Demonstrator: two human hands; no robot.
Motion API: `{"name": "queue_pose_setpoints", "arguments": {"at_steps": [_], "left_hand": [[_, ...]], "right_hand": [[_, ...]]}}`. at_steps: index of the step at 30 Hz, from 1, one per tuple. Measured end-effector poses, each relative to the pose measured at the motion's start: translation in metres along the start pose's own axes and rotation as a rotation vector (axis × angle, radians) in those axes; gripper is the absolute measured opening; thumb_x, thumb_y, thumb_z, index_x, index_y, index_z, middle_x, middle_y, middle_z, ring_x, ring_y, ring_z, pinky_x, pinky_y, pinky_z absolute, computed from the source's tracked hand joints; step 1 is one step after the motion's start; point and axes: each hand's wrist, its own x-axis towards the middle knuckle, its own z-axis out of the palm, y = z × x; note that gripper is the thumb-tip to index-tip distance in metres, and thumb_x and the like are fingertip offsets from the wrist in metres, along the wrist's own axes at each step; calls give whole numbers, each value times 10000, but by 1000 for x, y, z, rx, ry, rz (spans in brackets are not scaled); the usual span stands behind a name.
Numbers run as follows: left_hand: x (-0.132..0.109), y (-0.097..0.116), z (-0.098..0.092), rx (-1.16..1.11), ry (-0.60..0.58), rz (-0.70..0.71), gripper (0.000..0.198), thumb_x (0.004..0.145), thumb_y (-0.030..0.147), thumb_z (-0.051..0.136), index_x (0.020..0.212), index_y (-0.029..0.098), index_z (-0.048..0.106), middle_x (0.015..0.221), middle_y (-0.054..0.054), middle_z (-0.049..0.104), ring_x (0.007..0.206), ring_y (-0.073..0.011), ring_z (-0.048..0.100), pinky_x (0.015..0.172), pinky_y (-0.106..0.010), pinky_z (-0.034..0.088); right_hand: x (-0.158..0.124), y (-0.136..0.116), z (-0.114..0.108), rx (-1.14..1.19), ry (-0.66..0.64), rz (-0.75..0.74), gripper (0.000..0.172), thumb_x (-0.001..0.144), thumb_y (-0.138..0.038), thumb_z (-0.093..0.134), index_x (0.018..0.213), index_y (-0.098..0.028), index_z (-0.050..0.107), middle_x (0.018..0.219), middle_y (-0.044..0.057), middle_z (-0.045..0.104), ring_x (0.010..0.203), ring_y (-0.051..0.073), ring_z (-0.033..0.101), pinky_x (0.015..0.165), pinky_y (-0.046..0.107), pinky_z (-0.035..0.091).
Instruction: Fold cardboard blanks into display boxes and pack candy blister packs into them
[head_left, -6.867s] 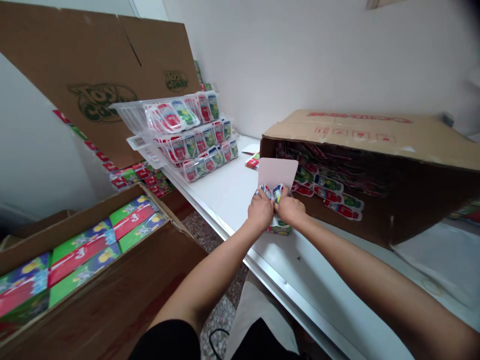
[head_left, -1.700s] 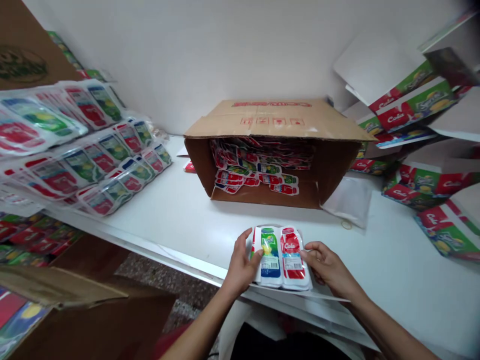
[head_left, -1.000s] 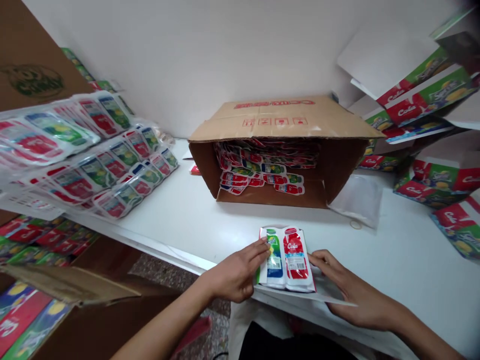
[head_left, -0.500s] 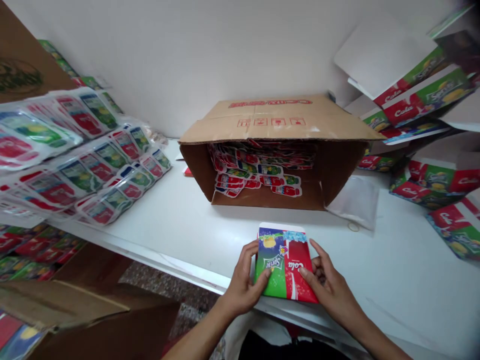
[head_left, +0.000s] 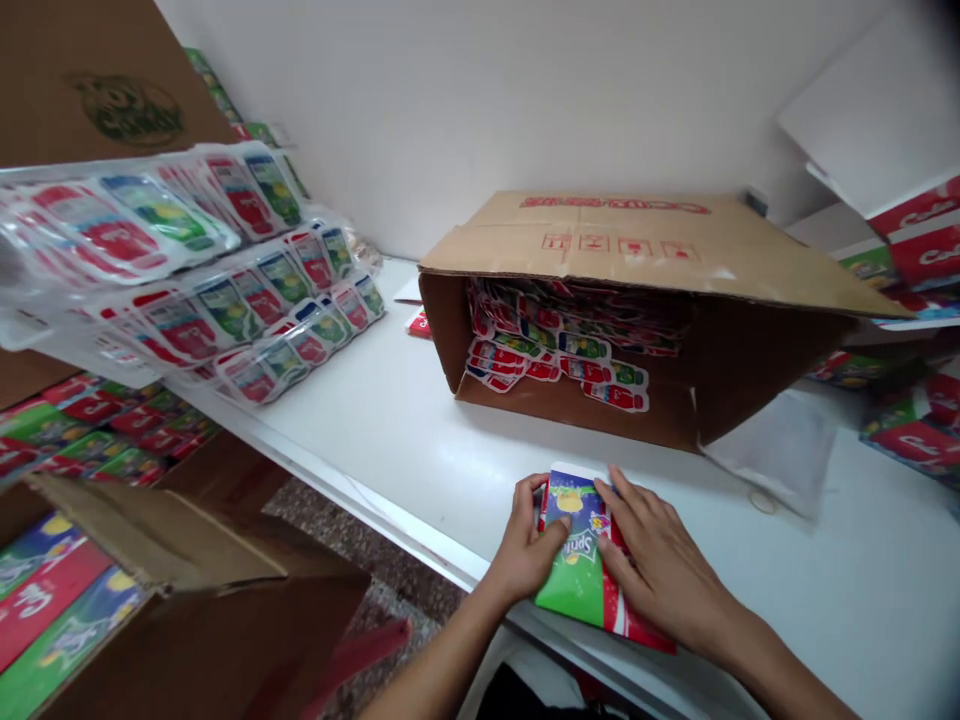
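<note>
A flat printed carton (head_left: 574, 590), green and blue with Sprite on one half and red on the other, lies at the front edge of the white table. My left hand (head_left: 529, 550) grips its left side, thumb on top and fingers curled round the edge. Across the red half, my right hand (head_left: 652, 560) rests palm down with its fingers stretched out, covering much of the print. Beyond the carton, a brown cardboard box (head_left: 577, 425) lies on its side, its mouth facing me. Inside it are many bottle-shaped red and green packets (head_left: 585, 346).
Clear plastic strips of bottle-shaped packets (head_left: 262, 300) are stacked at the left. Below the table edge, an open cardboard box (head_left: 247, 610) holds printed cartons (head_left: 52, 590). A clear bag (head_left: 787, 455) and a rubber band (head_left: 761, 501) lie right, near stacked Cola cartons (head_left: 919, 445).
My right hand has gone from holding the carton's right edge to lying flat over its red half. The left hand still grips the left side. The view has turned left.
</note>
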Motion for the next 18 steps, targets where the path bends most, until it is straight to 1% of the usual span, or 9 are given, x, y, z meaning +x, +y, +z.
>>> {"name": "queue_pose_setpoints", "arguments": {"at_steps": [2, 3, 5, 10, 14, 18], "left_hand": [[1, -2, 0, -69, -20, 18, 476, 856, 241, 569, 1280, 206, 355, 1318, -108, 466, 1197, -236, 500, 1031, -408, 403], [1, -2, 0, -97, -29, 32, 481, 857, 237, 569, 1282, 205, 346, 1323, -106, 462, 1204, -232, 494, 1039, -407, 396], [1, -3, 0, -137, -39, 44, 503, 856, 241, 574, 1296, 205, 333, 1329, -101, 459, 1212, -228, 484, 1049, -403, 388], [-1, -5, -2, -207, -68, -10, 584, 844, 295, 604, 1339, 216, 305, 1303, -102, 475, 1157, -237, 520, 991, -395, 440], [1, -5, -3, -239, -83, -26, 620, 828, 311, 634, 1346, 224, 305, 1306, -106, 467, 1124, -241, 540, 968, -395, 451], [1, -3, -3, -267, -94, -42, 629, 820, 310, 645, 1344, 225, 308, 1310, -111, 461, 1115, -242, 542, 945, -385, 463]], "right_hand": [[13, -2, -1, 4, 16, 49, 523, 920, -383, 449, 1397, -171, 430, 1406, 146, 463, 1189, 283, 474, 944, 464, 429], [18, -2, 0, 17, 24, 56, 509, 923, -407, 450, 1378, -180, 457, 1351, 140, 517, 1143, 281, 495, 920, 463, 435], [24, -2, 1, 59, 49, 49, 463, 928, -405, 452, 1335, -190, 504, 1263, 130, 572, 1091, 270, 509, 900, 452, 432], [26, 3, 4, 151, 138, 23, 357, 941, -345, 448, 1237, -184, 567, 1142, 107, 610, 1027, 240, 516, 893, 421, 401], [27, 6, 6, 177, 161, 14, 275, 951, -260, 422, 1151, -179, 593, 1064, 87, 625, 990, 228, 514, 882, 412, 376], [28, 8, 7, 172, 187, 5, 248, 946, -238, 428, 1117, -179, 596, 1040, 86, 624, 977, 230, 507, 883, 417, 362]]}}
